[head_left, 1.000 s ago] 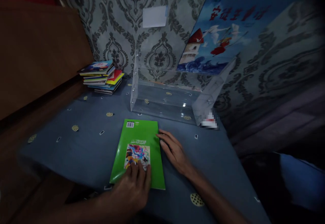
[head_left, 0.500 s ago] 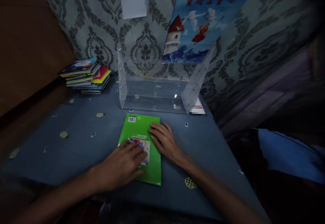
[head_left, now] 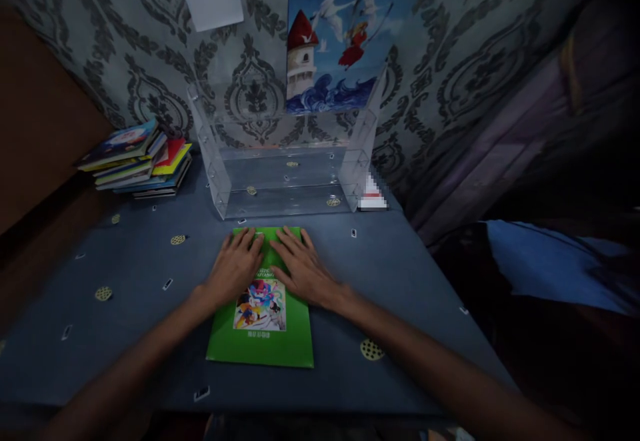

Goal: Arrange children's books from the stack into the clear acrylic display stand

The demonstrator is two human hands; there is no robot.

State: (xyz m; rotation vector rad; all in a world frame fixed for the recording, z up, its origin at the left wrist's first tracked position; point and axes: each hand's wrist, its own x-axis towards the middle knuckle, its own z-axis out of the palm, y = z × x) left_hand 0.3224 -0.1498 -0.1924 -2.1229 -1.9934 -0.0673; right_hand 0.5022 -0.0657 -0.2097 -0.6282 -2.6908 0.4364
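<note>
A thin green book (head_left: pixel 260 347) lies flat on the table, with a colourful picture in the middle of its cover. Its printed writing appears upside down from where I look. My left hand (head_left: pixel 235 264) rests on the book's far left part, fingers stretched toward the far edge. On the far right part lies my right hand (head_left: pixel 300 267), its fingers spread and flat. Both hands touch the cover without gripping it, and they hide much of the book's upper portion.
Beyond the book stands a clear acrylic rack (head_left: pixel 285 197) against the patterned wall. A stack of books (head_left: pixel 140 161) leans unevenly at the back left. A blue poster (head_left: pixel 335 47) hangs above the rack. The table (head_left: pixel 150 321) has a grey-blue cloth; a blue item (head_left: pixel 550 261) sits off its right side.
My left hand has moved from the picture up to the book's far left part, uncovering the picture. My right hand stays on the far right part. The view has shifted right.
</note>
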